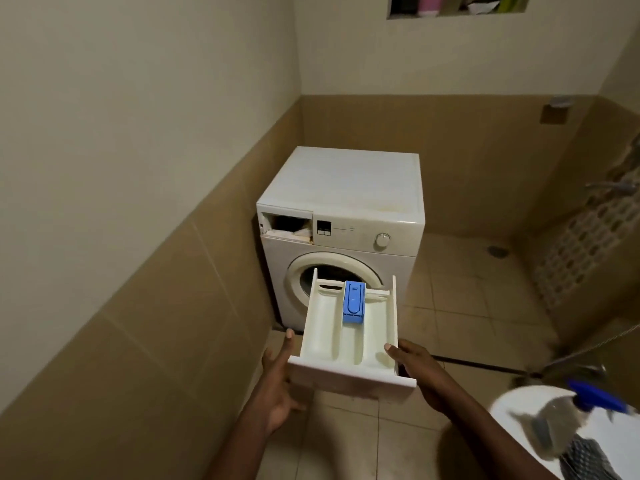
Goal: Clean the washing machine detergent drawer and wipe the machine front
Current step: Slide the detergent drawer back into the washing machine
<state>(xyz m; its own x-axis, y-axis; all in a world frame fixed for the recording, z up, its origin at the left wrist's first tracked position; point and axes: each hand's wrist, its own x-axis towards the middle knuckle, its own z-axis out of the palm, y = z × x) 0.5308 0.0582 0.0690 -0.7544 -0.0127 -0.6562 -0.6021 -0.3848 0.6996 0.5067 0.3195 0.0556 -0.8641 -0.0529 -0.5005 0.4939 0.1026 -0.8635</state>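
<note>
The white detergent drawer [325, 344] is out of the machine and held level in front of me, with a blue insert [354, 302] in its middle compartment. My left hand [277, 382] grips the drawer's left front corner. My right hand [419, 368] holds its right side, thumb on the rim. The white front-loading washing machine [341, 216] stands in the corner ahead. Its drawer slot [286, 226] at the top left gapes dark. The round door [332, 271] is partly hidden behind the drawer.
A clear spray bottle with a blue trigger [568, 410] and a checked cloth [585, 459] rest on a white surface [512, 407] at lower right. A hose [588, 351] runs across the tiled floor, and a floor drain [497, 251] lies right of the machine. Walls close in on the left.
</note>
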